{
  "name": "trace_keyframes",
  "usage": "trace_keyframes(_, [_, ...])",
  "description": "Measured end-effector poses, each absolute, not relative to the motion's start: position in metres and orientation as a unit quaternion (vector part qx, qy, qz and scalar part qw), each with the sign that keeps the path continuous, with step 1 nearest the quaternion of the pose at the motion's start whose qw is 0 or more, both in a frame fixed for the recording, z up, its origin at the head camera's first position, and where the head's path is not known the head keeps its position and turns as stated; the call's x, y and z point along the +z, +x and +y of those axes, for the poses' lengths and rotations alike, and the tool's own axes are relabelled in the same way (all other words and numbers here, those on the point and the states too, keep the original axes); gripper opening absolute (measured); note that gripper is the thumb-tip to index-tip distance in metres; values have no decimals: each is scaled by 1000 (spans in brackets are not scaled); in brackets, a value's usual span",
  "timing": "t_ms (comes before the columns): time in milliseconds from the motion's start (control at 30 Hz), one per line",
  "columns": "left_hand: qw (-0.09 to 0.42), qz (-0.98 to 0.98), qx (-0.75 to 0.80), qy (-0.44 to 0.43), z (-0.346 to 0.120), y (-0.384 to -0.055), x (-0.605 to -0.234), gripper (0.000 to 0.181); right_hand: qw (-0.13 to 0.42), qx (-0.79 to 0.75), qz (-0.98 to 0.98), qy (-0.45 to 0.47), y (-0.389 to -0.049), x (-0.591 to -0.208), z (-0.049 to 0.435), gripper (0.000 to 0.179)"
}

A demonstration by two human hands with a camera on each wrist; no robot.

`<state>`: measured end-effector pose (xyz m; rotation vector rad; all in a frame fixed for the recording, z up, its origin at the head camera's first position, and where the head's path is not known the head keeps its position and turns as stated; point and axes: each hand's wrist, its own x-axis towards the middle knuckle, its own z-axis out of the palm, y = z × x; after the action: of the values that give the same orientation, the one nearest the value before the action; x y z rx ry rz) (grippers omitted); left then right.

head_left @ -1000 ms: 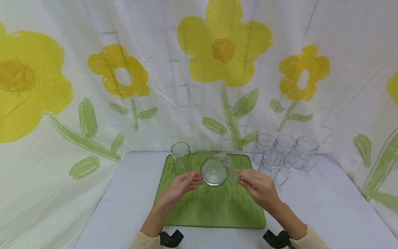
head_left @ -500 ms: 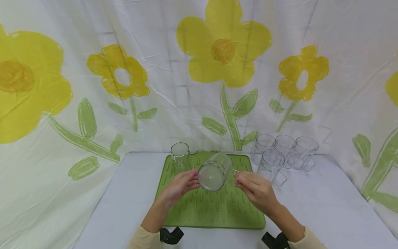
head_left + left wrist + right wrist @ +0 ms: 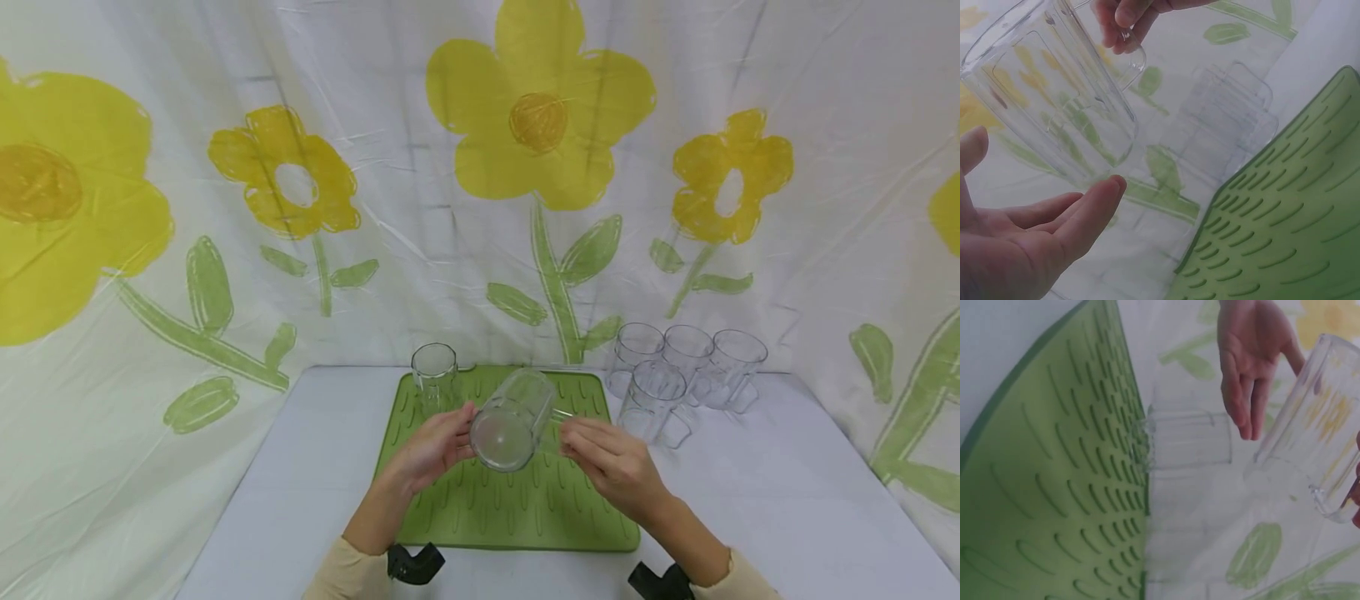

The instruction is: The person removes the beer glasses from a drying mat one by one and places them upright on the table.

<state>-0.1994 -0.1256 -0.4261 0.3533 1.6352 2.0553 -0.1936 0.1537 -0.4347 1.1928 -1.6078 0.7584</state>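
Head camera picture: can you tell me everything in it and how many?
Table: one, white, bottom of picture
Mat: one, green, on table
Glass: one, clear, mat's far left corner
Held mug: one, clear, tilted above mat
Other mugs: four, clear, right of mat
Backdrop: one, white, behind table
Flowers: five, yellow, on backdrop
Black parts: two, near wrists
Sleeves: two, cream, bottom edge
Left grip: one, bare, beside held mug
Right grip: one, bare, pinching its handle
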Motion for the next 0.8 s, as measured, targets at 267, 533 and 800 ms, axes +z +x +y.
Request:
trace_keyframes(267, [254,587,757,132,-123,-200,-425,43,481,293,-659,499,-191,-433,151,26])
trace_keyframes(533, [274,591,750,115,-120,-201,-425,57,483,253,-660,517,-190,-435,148,24])
trace_keyframes(800, [300,587,749,68,-118,-201,-431,78,487,217,-661,528,-188,-441,146,24])
